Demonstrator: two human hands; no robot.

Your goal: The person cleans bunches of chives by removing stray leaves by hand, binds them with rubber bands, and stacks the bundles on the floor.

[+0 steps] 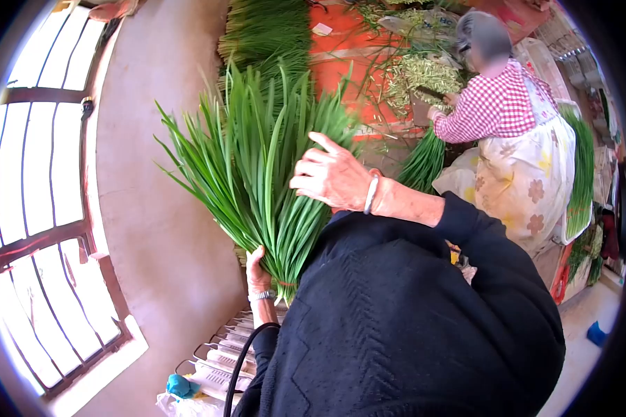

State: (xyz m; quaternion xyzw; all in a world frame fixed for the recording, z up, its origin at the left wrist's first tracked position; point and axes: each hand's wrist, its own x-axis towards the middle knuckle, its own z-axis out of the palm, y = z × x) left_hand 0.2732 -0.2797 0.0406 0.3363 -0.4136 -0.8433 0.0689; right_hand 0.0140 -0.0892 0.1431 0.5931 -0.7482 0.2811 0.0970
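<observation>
Our left hand (257,274) clasps the fanned bundle of long, flat green leaves (263,170) near its tied base, its fingers mostly hidden behind. Our right hand (332,174) spreads its fingers loosely beside the leaf tips. We hold the bundle before the flat red-orange sheet's (337,40) left edge.

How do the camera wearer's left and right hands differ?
The left hand grips the leafy green bunch near its base; the right hand is open higher up by it.
The left hand wears a silvery segmented band, the right hand a smooth silvery bangle.
Both are ungloved.
</observation>
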